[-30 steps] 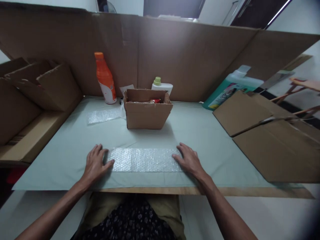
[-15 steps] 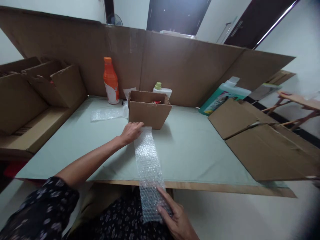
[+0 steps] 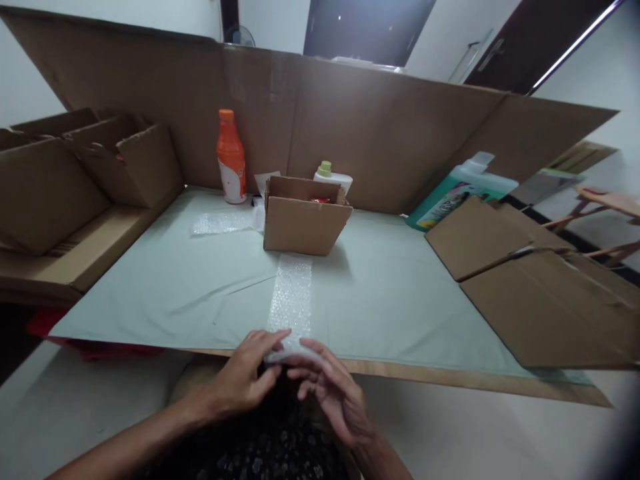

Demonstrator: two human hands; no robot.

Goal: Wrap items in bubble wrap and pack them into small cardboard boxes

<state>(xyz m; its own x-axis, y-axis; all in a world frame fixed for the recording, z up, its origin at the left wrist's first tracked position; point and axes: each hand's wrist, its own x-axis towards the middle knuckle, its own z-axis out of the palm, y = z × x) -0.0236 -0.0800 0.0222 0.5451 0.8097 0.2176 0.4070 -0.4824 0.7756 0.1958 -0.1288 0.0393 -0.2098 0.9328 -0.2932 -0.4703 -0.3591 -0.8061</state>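
Head view shows a table [image 3: 165, 293] with a pale green sheet, walled at 12 o'clock by a tall cardboard screen [image 3: 380, 127]. A small open box [image 3: 305, 217] stands in the middle, an orange bottle [image 3: 231, 159] at 11 o'clock of it, flat cardboard pieces [image 3: 540, 287] at 3 o'clock. Inside the box something red shows, too small to name. A white bottle [image 3: 333, 179] is half hidden behind the box.

A bubble wrap strip [image 3: 291, 297] lies from the box toward 6 o'clock. Its near end, at the table edge, is between the left hand [image 3: 245, 380] and the right hand [image 3: 333, 390]. Both hands are half curled, and their fingertips seem to pinch this end, though blur makes it uncertain.
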